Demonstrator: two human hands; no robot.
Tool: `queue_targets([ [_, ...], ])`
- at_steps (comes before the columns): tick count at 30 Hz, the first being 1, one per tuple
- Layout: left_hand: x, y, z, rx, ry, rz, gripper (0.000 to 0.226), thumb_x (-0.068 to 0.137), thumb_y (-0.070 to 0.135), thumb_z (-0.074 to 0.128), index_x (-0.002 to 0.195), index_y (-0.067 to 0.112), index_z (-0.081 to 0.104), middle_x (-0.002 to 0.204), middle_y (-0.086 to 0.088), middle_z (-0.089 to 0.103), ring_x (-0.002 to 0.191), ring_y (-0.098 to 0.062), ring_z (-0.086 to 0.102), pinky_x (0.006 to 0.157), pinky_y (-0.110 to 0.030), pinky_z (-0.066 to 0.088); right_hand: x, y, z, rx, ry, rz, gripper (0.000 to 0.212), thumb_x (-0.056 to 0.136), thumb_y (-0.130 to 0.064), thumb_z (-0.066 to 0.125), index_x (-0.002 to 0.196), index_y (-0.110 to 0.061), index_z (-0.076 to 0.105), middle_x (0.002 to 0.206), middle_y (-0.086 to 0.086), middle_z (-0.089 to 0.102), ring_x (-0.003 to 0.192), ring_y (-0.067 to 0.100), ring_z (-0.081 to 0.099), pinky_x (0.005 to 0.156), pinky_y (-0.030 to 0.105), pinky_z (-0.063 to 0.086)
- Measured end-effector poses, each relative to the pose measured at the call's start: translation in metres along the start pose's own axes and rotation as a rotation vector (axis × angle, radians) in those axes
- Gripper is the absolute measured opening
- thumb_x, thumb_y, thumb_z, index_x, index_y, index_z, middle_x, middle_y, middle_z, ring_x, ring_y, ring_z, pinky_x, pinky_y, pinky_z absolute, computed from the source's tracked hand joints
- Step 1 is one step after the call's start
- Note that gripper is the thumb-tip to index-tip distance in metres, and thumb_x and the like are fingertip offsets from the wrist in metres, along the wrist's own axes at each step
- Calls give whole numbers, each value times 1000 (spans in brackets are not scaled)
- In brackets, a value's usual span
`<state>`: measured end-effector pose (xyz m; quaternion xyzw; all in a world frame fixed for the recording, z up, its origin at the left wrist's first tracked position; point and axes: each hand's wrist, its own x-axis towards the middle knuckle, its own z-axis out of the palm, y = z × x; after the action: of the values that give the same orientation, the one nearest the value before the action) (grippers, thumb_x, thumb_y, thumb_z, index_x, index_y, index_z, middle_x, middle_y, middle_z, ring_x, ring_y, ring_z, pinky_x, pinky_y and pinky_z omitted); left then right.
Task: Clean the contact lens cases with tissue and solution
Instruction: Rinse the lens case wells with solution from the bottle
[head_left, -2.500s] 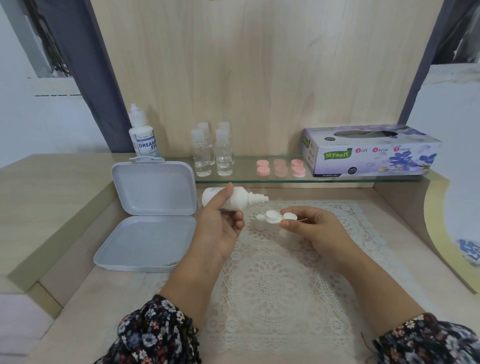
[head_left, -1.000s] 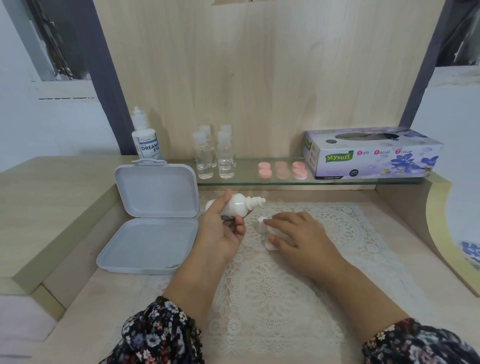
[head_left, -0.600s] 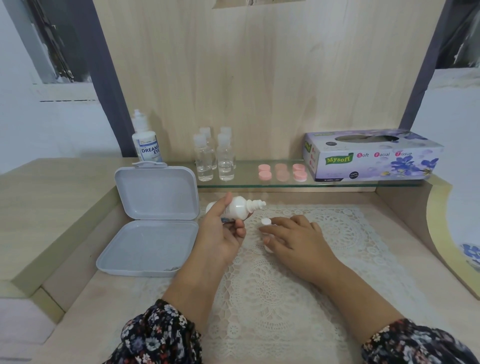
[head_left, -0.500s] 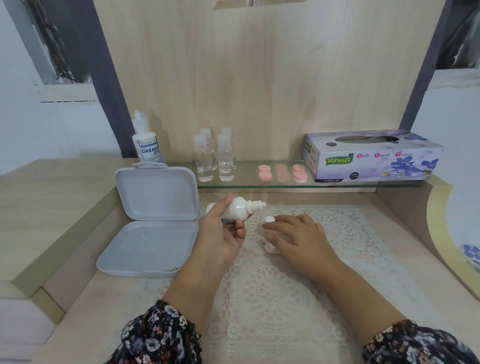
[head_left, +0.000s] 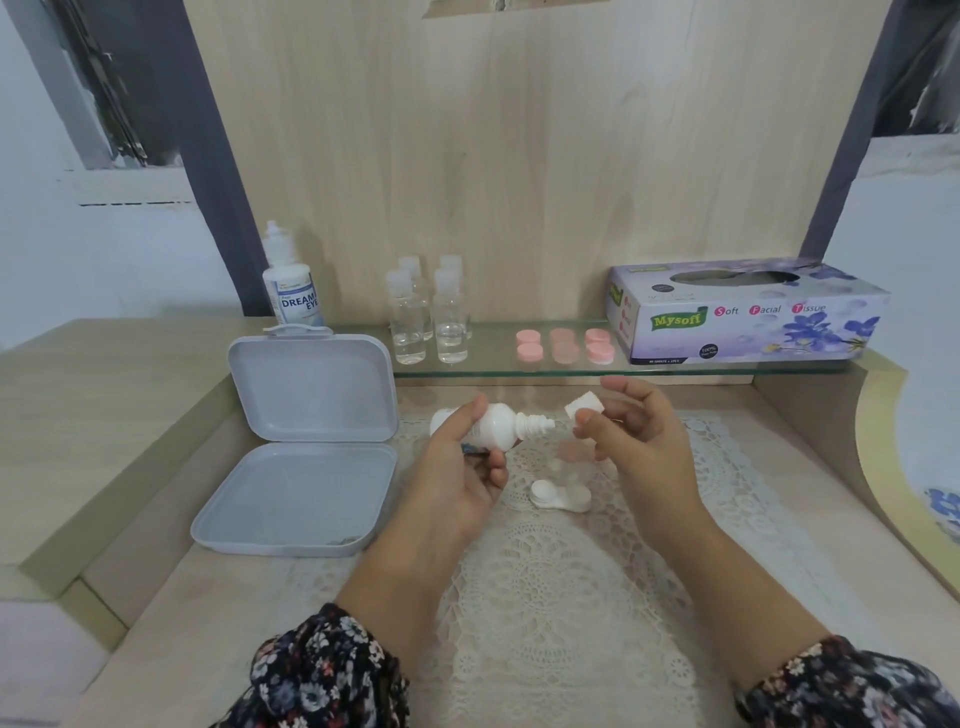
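At frame center, the left hand (head_left: 457, 467) grips a small white bottle (head_left: 493, 428) sideways. The right hand (head_left: 641, 441) pinches a white cap (head_left: 584, 404) beside its nozzle. The lens case (head_left: 561, 496) lies below on the lace mat (head_left: 545, 597).

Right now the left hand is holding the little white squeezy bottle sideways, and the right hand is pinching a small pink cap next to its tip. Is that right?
Almost. The small cap pinched by the right hand is white, not pink, as the head view shows. The pink caps sit on the glass shelf. The rest is right: the left hand holds the little white squeezy bottle sideways, tip toward the cap.
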<state>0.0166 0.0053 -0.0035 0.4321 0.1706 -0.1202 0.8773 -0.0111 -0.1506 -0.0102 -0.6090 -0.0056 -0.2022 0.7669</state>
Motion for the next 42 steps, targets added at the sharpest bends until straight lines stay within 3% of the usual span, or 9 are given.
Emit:
queue_targets([
  [8, -4, 0, 2, -6, -1, 16, 22, 84, 26, 70, 91, 7, 61, 69, -8, 55, 42, -9, 43, 41, -17, 36, -5, 7, 1, -203, -158, -48, 27, 81, -1, 72, 92, -26, 70, 89, 2, 73, 83, 18, 67, 78, 24, 55],
  [14, -6, 0, 4, 15, -5, 34, 20, 85, 26, 69, 89, 8, 60, 70, -8, 53, 43, -9, 44, 40, -17, 37, -9, 6, -1, -423, -208, -216, 39, 82, -2, 71, 95, -39, 68, 93, -19, 69, 78, 1, 62, 75, 10, 47],
  [18, -6, -3, 5, 40, -28, 48, 19, 85, 25, 70, 91, 9, 61, 69, -8, 54, 44, -9, 45, 41, -17, 38, -8, 6, -4, -554, -233, -325, 44, 83, -5, 71, 98, -46, 62, 96, -24, 65, 81, 1, 61, 76, 6, 44],
  [21, -7, -4, 6, 68, -46, 60, 18, 85, 25, 70, 90, 9, 62, 65, -6, 55, 44, -10, 46, 41, -18, 39, -8, 5, -5, -617, -239, -368, 42, 84, -10, 71, 101, -47, 60, 93, -22, 63, 82, 0, 59, 75, 6, 42],
  [29, -8, -5, 7, 83, -81, 77, 18, 86, 26, 69, 92, 10, 62, 68, -6, 56, 48, -11, 46, 45, -19, 40, -8, 2, -2, -589, -235, -231, 10, 86, -44, 57, 92, -52, 60, 76, -9, 69, 76, 0, 63, 64, 7, 42],
  [33, -9, -4, 6, 58, -72, 88, 16, 87, 25, 67, 92, 11, 61, 73, -8, 56, 49, -11, 45, 48, -19, 40, -9, 3, -5, -648, -247, -216, 35, 84, -58, 43, 88, -34, 67, 75, -3, 68, 74, 7, 63, 63, 21, 47],
  [38, -10, -2, 6, 29, -60, 85, 15, 87, 26, 68, 87, 12, 62, 83, -13, 56, 49, -10, 44, 50, -19, 39, -10, 3, -7, -672, -199, -188, 37, 89, -53, 45, 78, -27, 68, 72, -9, 66, 70, 2, 60, 64, 25, 48],
  [41, -9, -2, 5, 29, -55, 84, 15, 86, 25, 68, 87, 11, 62, 77, -10, 56, 49, -11, 44, 48, -19, 39, -9, 3, -8, -657, -203, -181, 10, 91, -37, 59, 99, -34, 63, 77, -7, 65, 69, 4, 57, 66, 25, 47],
  [42, -9, -2, 5, 27, -54, 83, 15, 86, 25, 68, 87, 11, 61, 74, -9, 56, 49, -11, 44, 48, -19, 39, -9, 4, -7, -660, -218, -188, 16, 90, -33, 61, 105, -39, 59, 78, -8, 64, 70, 3, 56, 67, 22, 45],
])
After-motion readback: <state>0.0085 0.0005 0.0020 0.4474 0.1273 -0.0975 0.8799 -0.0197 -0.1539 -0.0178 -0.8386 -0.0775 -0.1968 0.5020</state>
